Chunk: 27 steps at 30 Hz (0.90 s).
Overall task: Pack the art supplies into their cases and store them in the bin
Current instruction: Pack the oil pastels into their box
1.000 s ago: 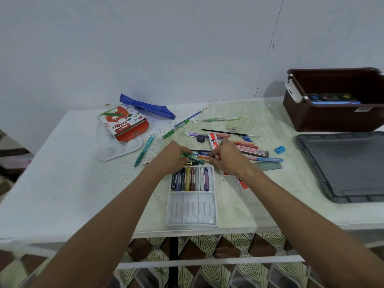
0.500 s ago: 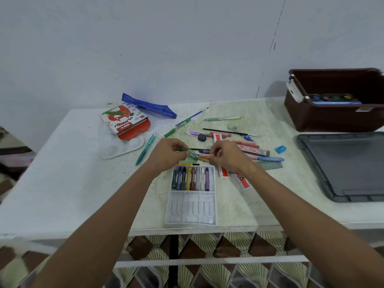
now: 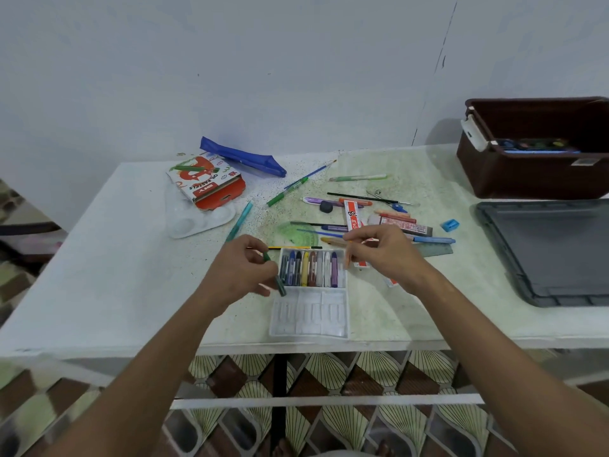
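A white plastic crayon tray (image 3: 309, 319) lies near the table's front edge, with several crayons (image 3: 309, 268) standing side by side in its far row. My left hand (image 3: 242, 270) pinches a dark green crayon (image 3: 280, 286) at the tray's left edge. My right hand (image 3: 387, 253) pinches a thin orange crayon (image 3: 346, 262), blurred, over the tray's right edge. The red and white oil pastel box (image 3: 206, 181) lies open at the back left. The brown bin (image 3: 527, 174) stands at the back right with some supplies inside.
Loose pens, pencils, a brush and crayons are scattered behind the tray, with a green protractor (image 3: 298, 234), a blue sharpener (image 3: 449, 224) and a ruler (image 3: 435, 249). A blue pouch (image 3: 242, 156) and a white palette (image 3: 197, 224) lie at the left. The grey lid (image 3: 553, 255) lies at the right.
Both hands have drawn back from the loose pile toward the tray. The left brought the green crayon down to the tray's left edge; the right carried an orange one to its right edge.
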Tool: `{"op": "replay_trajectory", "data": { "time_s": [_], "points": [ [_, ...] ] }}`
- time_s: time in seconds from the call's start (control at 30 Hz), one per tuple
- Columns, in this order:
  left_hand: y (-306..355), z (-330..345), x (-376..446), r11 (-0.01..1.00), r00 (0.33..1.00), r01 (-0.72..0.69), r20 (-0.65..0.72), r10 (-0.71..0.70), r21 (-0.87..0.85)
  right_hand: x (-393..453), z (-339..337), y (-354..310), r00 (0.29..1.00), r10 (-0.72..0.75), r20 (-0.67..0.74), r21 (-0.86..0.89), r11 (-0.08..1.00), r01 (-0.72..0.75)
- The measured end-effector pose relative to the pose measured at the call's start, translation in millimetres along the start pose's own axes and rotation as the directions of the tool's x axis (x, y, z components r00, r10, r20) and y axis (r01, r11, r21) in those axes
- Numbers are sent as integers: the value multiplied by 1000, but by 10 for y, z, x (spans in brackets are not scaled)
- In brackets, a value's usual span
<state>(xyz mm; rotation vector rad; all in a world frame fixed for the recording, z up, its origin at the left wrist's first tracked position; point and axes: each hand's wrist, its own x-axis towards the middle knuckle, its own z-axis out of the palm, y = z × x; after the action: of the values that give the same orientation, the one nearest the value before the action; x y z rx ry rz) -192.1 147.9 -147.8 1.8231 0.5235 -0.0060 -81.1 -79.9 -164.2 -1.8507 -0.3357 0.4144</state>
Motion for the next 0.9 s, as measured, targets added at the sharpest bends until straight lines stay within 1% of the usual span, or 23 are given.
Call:
{"op": "replay_trajectory", "data": {
  "time_s": [0.13, 0.2, 0.3, 0.47, 0.6, 0.77, 0.9],
  "points": [
    [-158, 11, -66, 976, 999, -17, 40, 9, 218, 4, 85, 107, 999, 43, -26, -66, 997, -45],
    [-207, 31, -76, 960, 998, -31, 53, 17, 279, 18, 128, 169, 997, 59, -54, -93, 994, -64],
    [-235, 55, -93, 942, 998, -43, 64, 23, 334, 35, 174, 222, 995, 43, -86, -174, 983, -57],
    [-280, 84, -109, 907, 997, -59, 76, 30, 416, 53, 224, 238, 990, -30, -135, -294, 956, -11],
    [-303, 119, -119, 884, 998, -53, 51, 33, 464, 59, 271, 261, 984, -57, -170, -321, 947, 0],
    [-320, 98, -134, 887, 997, -49, 79, 14, 460, 33, 256, 269, 992, -43, -118, -340, 941, 1],
    [-355, 29, -126, 879, 980, -129, 194, 42, 460, -17, 144, 271, 1000, -22, 14, -338, 941, 26]
  ]
}}
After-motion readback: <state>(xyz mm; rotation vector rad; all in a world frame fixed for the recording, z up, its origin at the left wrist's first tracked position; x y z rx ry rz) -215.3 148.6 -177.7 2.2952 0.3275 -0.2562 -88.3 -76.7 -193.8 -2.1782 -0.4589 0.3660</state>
